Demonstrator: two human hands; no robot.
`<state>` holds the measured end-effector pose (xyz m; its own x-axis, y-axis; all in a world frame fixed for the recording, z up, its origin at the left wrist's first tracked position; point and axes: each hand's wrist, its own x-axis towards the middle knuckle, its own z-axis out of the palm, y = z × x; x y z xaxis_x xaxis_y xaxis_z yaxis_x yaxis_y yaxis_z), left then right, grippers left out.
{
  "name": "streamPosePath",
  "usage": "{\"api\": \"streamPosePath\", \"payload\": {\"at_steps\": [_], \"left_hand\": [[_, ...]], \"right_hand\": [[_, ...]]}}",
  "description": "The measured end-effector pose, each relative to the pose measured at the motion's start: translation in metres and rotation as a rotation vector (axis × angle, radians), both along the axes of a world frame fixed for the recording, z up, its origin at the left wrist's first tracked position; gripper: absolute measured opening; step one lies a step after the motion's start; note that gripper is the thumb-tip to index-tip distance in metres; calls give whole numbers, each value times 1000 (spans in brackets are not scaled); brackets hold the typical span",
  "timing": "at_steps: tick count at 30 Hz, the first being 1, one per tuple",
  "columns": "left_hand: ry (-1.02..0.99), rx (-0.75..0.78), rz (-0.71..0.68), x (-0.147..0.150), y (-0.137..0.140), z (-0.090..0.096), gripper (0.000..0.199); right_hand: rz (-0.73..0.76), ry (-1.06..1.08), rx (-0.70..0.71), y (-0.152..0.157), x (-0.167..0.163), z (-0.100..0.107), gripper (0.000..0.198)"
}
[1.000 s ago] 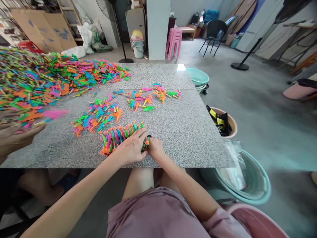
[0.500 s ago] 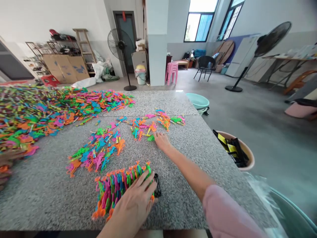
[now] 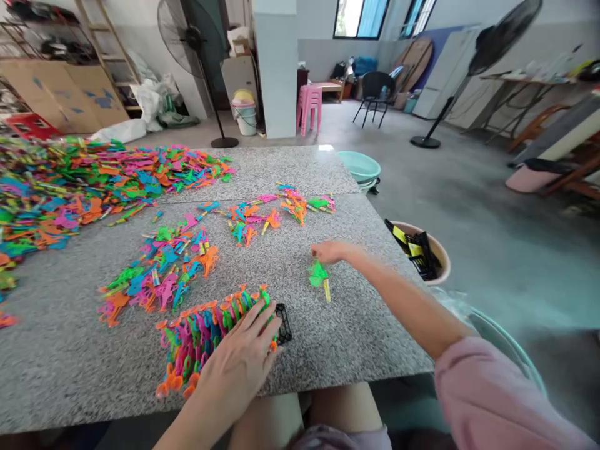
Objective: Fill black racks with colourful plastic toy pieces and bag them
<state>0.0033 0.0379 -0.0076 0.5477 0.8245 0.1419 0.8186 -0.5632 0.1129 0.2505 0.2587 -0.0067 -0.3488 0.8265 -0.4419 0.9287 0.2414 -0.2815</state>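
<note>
My left hand (image 3: 246,350) lies with its fingers stretched over the right end of a tight row of colourful plastic toy guns (image 3: 199,337). Orange suction-cup tips stick out along both long sides of this row. A black plastic rack (image 3: 283,324) shows past my fingertips; the rest of it is hidden. Above the stone table, my right hand (image 3: 330,251) pinches a green toy gun (image 3: 317,274), which dangles with a yellow stick-like piece (image 3: 327,290) below it. Left of centre lies a loose cluster of toy guns (image 3: 164,269), and a smaller cluster (image 3: 253,219) is farther back.
A big heap of the same toys (image 3: 107,187) covers the table's far left. Beyond the right edge of the table (image 3: 356,350) stand a turquoise basin (image 3: 360,165) and a pinkish tub (image 3: 443,259) holding black racks. A standing fan (image 3: 193,40) is behind.
My right hand has picked the green toy gun from the far cluster and brought it right and nearer. My left hand stays on the row. A hand at the left edge has gone from view.
</note>
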Motion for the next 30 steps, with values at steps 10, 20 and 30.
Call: {"api": "streamPosePath", "payload": {"at_steps": [10, 20, 30], "left_hand": [[13, -35, -6, 1, 2, 7, 29], [5, -64, -18, -6, -3, 13, 25], [27, -21, -20, -4, -3, 17, 29]], "right_hand": [[-191, 132, -130, -72, 6, -42, 17], [-190, 766, -56, -126, -48, -66, 20], [118, 628, 246, -118, -91, -73, 21]]}}
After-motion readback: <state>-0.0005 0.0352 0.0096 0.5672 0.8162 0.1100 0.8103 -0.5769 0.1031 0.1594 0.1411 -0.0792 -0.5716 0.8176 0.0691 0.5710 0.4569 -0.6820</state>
